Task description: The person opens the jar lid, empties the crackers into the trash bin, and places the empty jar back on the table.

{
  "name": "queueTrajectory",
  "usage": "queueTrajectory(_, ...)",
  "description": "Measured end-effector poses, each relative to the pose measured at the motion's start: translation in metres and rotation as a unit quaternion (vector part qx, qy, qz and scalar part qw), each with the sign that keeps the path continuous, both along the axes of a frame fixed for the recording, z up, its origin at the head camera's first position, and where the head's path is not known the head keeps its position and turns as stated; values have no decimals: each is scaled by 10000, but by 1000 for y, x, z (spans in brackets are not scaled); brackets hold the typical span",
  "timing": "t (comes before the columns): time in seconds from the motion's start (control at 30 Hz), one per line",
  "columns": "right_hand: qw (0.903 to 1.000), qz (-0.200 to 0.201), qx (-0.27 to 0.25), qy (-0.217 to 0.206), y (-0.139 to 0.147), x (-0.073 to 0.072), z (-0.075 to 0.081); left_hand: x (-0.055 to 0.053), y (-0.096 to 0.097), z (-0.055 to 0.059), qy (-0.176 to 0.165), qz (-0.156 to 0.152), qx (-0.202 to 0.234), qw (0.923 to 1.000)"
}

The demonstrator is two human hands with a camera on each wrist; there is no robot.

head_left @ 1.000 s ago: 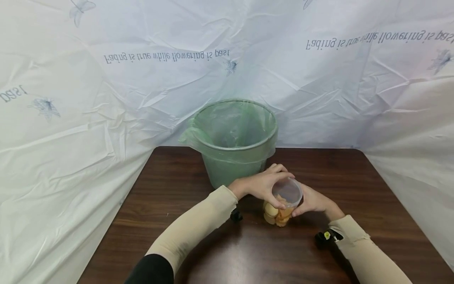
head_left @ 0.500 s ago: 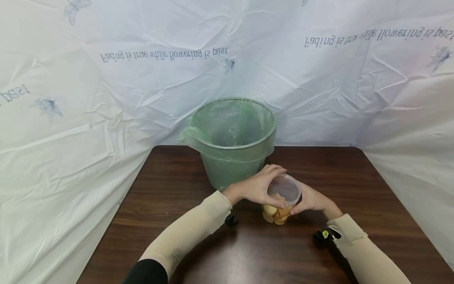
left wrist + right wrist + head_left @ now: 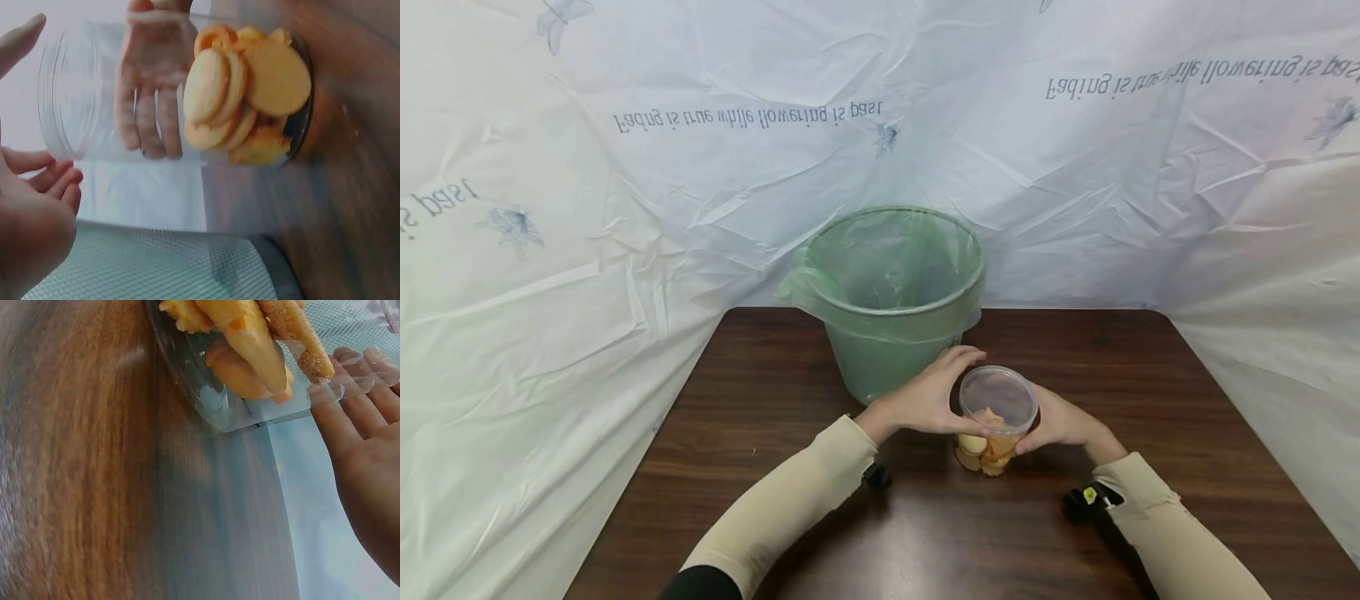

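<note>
We read "Fading is true while flowering is past" twice, flipped, on the sheet. We count one bin, one jar of cookies — upright on the counter — with the right hand curled round it, the left hand spread loosely by its rim.

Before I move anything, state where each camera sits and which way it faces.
Head: worn on the head, facing forward and down at the jar, table and bin; left hand, right hand and sleeved forearms show.
Left wrist: on that wrist, facing the jar's side and snacks; left hand at left, right hand through the clear wall.
Right wrist: on that wrist, facing the jar's base and table; right hand shows at right.
Shared: both wrist views show jar, snacks and bin mesh.
</note>
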State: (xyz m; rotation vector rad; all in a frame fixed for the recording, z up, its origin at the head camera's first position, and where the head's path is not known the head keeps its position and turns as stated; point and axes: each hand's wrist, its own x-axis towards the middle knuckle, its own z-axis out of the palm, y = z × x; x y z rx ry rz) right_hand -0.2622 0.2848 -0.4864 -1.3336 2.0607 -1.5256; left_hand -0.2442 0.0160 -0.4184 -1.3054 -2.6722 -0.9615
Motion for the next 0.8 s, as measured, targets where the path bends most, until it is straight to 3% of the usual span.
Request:
queueTrajectory(0.1,10000,32,-55,67,0,-1,-1,8,3,-2,67,274,64,9996)
queueTrajectory(0.3,9999,87,-144,11,0,-2,-3,27,14,-6,-116,864,236,9959)
queueTrajectory(0.53,9999,51,-104,-92,0,0,-3,42,31,-10,-182,1583,422,9863)
queueTrajectory(0.8,9999,-143,30,-88,0,1,-2,53,48,-16,35,2112,822,9740)
